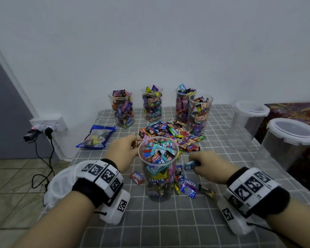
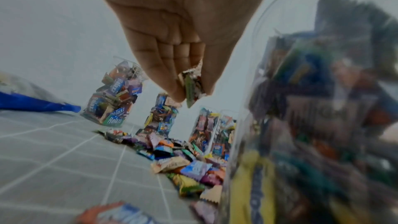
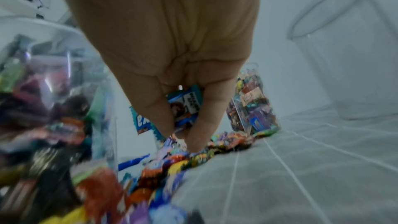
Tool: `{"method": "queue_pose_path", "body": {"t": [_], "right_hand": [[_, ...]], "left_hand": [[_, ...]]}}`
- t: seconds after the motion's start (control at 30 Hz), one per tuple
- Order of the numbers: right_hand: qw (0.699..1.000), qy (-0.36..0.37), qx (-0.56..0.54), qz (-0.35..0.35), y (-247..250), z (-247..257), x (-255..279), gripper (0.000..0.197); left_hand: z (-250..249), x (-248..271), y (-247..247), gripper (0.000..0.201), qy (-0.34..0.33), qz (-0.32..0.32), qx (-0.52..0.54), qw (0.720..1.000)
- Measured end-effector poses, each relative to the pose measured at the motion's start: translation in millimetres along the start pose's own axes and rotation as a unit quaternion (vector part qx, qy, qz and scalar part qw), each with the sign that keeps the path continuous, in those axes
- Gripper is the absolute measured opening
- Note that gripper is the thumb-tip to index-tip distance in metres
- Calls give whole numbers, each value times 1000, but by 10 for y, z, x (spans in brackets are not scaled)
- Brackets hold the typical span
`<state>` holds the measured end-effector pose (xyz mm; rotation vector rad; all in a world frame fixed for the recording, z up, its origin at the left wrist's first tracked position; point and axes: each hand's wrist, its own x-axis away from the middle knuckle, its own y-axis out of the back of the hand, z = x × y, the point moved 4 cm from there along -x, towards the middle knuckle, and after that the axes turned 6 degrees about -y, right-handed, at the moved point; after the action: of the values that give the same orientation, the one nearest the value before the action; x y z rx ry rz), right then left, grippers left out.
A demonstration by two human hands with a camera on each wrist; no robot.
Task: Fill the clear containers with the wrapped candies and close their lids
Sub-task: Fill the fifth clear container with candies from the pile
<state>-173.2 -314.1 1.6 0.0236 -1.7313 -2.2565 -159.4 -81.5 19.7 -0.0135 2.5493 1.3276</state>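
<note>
1. The worktop (image 1: 222,221) wears a grey checked cloth.
2. Two lidded empty containers (image 1: 286,140) stand at the right edge.
3. Four filled open containers (image 1: 122,110) line the far side.
4. The near container (image 1: 158,169) stands in the middle, open and heaped with candies.
5. Loose wrapped candies (image 1: 170,131) lie piled between it and the far row.
6. The left hand (image 1: 123,151), left of the near container, pinches a candy (image 2: 191,86) in its fingers (image 2: 163,74).
7. The right hand (image 1: 210,167), to its right, pinches blue candies (image 3: 186,106) between curled fingers (image 3: 204,117).
</note>
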Motion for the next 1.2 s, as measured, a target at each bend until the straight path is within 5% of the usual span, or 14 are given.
{"method": "queue_pose_path", "body": {"t": [0.23,0.53,0.83,1.0,1.2], "right_hand": [[970,77,-129,-193,614,299,118,6],[953,166,-80,-240,667,879,159,1],[963,152,-52,-217,552,961,112,23],[949,117,-195,-217,479,752,174,45],[907,84,-412,-9,96,494,162,105]], "left_hand": [[-38,-15,303,13,-8,-104,116,988],[-167,14,378,9,-41,-114,133,984],[-190,55,370,10,-38,-106,155,982],[-202,87,424,11,-37,-113,161,980],[-334,130,475,13,-56,-102,140,983]]}}
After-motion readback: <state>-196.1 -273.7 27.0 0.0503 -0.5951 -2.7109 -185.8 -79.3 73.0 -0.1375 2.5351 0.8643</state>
